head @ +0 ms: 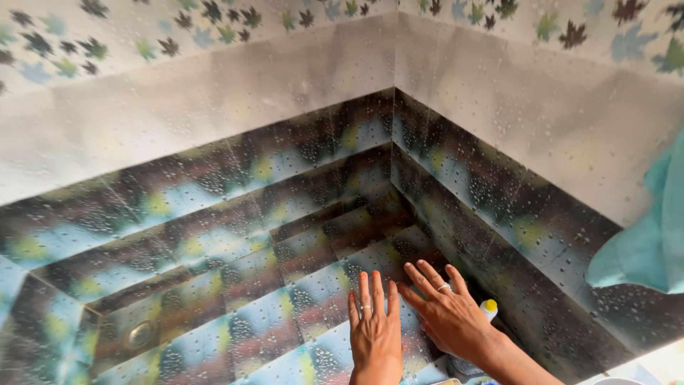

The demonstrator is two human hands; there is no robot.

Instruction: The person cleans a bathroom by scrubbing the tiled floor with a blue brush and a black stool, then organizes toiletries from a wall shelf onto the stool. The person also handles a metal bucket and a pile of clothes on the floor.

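At the near edge of the scene, your left hand [373, 329] lies flat on the wet tiled floor [235, 314], fingers straight and close together, clamped on nothing. Just to its right, your right hand [447, 314] rests palm down too, fingers spread a little apart and empty, its fingertips almost meeting the left hand's. Under the right wrist, partly hidden, stands a small spray bottle [487, 309] with a yellow and white top, close against the dark right wall [527, 235]. Water beads cover every tile, so a palm could slide if you lean weight on it, and a slipping right arm could knock the bottle over. To the near left sits a round metal drain [141, 334], well apart from both hands. At the right edge hangs a teal cloth [652, 242], clear of the floor. Farther back, the dark mottled tiles [299, 164] meet in a corner, then pale tiles [214, 93], then a leaf-patterned band [214, 18].
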